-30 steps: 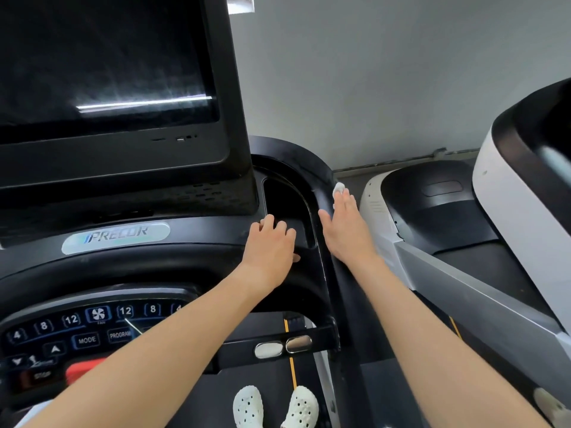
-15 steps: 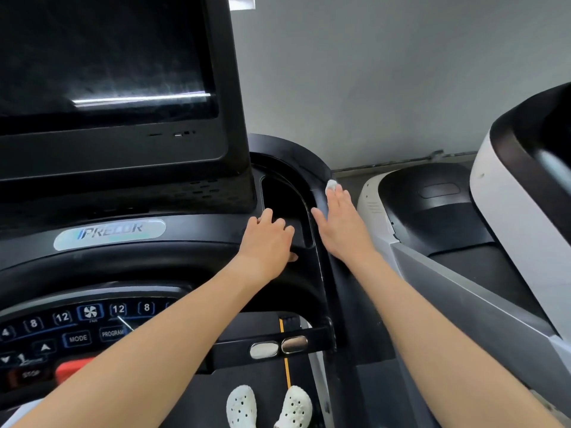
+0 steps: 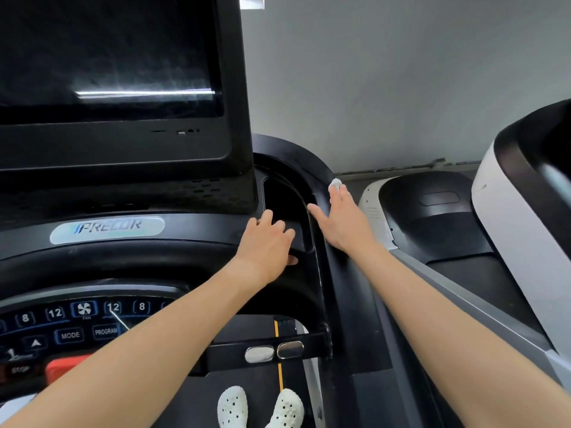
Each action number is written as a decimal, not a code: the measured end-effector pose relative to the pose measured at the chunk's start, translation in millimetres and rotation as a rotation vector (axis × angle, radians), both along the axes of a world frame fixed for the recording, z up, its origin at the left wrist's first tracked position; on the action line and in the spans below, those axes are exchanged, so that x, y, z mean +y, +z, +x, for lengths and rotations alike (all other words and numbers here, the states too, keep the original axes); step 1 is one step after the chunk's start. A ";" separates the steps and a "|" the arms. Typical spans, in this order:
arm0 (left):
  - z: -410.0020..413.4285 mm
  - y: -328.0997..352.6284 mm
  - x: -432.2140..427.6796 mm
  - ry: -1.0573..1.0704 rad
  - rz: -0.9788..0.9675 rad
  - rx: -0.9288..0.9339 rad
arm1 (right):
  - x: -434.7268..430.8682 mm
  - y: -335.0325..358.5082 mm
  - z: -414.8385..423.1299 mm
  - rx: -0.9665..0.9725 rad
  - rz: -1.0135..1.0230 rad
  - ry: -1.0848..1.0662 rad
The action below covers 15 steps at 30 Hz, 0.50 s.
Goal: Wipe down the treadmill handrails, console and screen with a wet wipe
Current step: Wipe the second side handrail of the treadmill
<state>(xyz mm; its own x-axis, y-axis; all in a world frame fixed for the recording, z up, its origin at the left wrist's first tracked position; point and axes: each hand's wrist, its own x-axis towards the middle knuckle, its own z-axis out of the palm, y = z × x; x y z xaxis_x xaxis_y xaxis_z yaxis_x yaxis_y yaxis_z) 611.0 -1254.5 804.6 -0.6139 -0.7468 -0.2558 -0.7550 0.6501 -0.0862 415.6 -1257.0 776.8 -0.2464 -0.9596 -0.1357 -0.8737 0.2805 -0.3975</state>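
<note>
Here, all positions are given relative to the recessed pocket (image 3: 284,205) at the right end of the console (image 3: 185,239). Far left of the pocket and lower in the head view lies the keypad (image 3: 77,322), with a red stop button (image 3: 66,369) below it. Above and left of the pocket stands the dark screen (image 3: 108,57), which reflects a bright bar of light. The brand badge (image 3: 106,229) sits left of the pocket on the console band. The left hand (image 3: 265,248) rests on the pocket's front lip: its fingers (image 3: 279,227) are bent and close together over the lip, and the thumb is tucked under it, so the hand grips the console edge. Below the pocket, two metal sensor plates (image 3: 273,352) sit side by side on a crossbar, and a pair of white shoes (image 3: 259,407) stands on the belt. Just right of the pocket runs the curved black handrail (image 3: 309,168). The right hand (image 3: 343,223) lies flat on this rail, fingers straight and pressed together, thumb spread toward the pocket. The wet wipe (image 3: 335,183) is bunched under the fingertips against the rail, above and right of the pocket; only a small white part shows, and the rest appears to be hidden beneath the fingers. Well right of the pocket stands a neighbouring treadmill (image 3: 432,211).
</note>
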 end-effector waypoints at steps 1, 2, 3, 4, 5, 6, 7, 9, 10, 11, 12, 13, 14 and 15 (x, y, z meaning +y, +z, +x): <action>-0.5 0.3 0.4 0.001 -0.003 -0.004 | -3.7 1.6 0.8 -0.008 0.008 -0.010; -0.8 0.7 0.9 0.000 -0.007 -0.008 | -4.3 2.5 2.2 -0.016 0.009 -0.013; -1.1 1.4 1.6 -0.001 -0.011 -0.012 | -1.8 1.1 3.2 -0.022 0.006 -0.012; -1.4 1.6 2.5 -0.002 -0.013 -0.014 | 4.4 -0.1 3.7 -0.021 -0.003 -0.004; -1.3 1.7 3.3 -0.001 -0.016 -0.016 | 13.2 -1.6 4.0 -0.012 -0.018 0.016; -1.0 1.4 4.2 0.001 -0.019 -0.017 | 23.9 -3.2 3.9 0.005 -0.040 0.043; -0.7 1.0 5.3 0.002 -0.024 -0.017 | 35.7 -4.0 3.6 0.018 -0.060 0.072; -0.2 -0.4 6.8 0.001 -0.037 -0.009 | 61.3 -3.0 4.4 0.016 -0.081 0.107; 0.0 -0.9 7.6 0.002 -0.040 -0.003 | 73.9 -2.7 5.2 0.027 -0.088 0.124; 0.5 -1.1 8.6 0.004 -0.044 0.002 | 85.4 -1.6 7.3 0.059 -0.094 0.144; 1.0 -1.7 9.4 0.001 -0.050 0.003 | 94.6 -1.4 9.2 0.097 -0.108 0.163; 1.5 -2.1 10.1 -0.003 -0.059 0.007 | 99.6 -1.0 10.1 0.127 -0.128 0.181; 2.4 -2.7 11.0 -0.007 -0.066 0.012 | 100.1 -0.9 9.9 0.131 -0.149 0.192; 3.3 -3.3 12.0 -0.009 -0.069 0.016 | 97.1 -1.0 9.4 0.112 -0.159 0.198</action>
